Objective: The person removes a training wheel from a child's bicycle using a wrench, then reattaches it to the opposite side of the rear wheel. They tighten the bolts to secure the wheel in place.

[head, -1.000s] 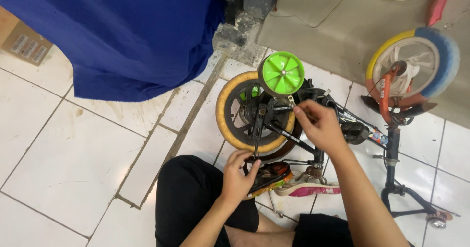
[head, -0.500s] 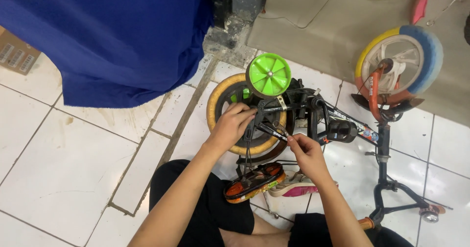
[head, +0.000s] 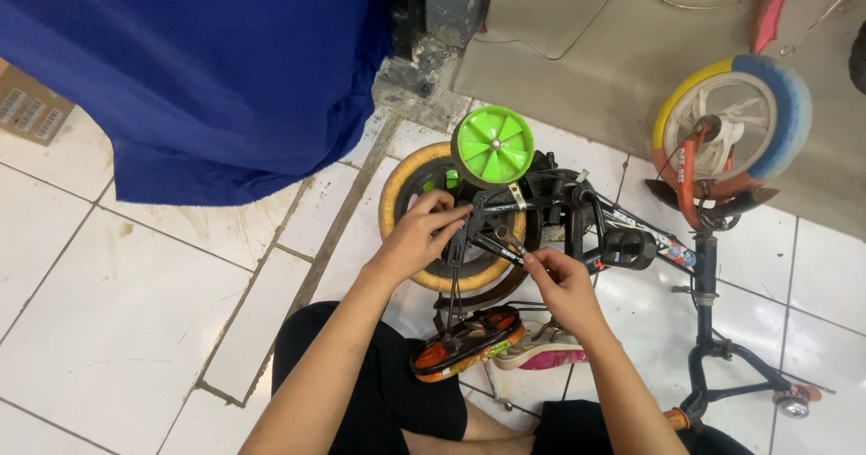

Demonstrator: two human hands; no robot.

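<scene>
A small child's bicycle (head: 622, 243) lies upside down on the tiled floor. Its rear wheel (head: 403, 193) has a tan tyre, and a bright green training wheel (head: 492, 146) stands over the axle. My left hand (head: 417, 235) rests on the rear wheel, fingers closed around the black frame stay next to the axle. My right hand (head: 557, 279) pinches a small metal part at the end of the stay, just right of the left hand. The front wheel (head: 732, 121), yellow and blue, sits at the upper right in a red fork.
A large blue cloth (head: 189, 67) covers the upper left. An orange and black saddle (head: 467, 341) and a pink and white shoe (head: 539, 354) lie by my knees. A cardboard box (head: 27, 112) sits at the far left. A beige mat (head: 577, 40) lies behind the bicycle.
My left hand rose from the saddle area to the rear wheel's frame stay. My right hand dropped from the axle area to the end of the stay. The view shifted slightly.
</scene>
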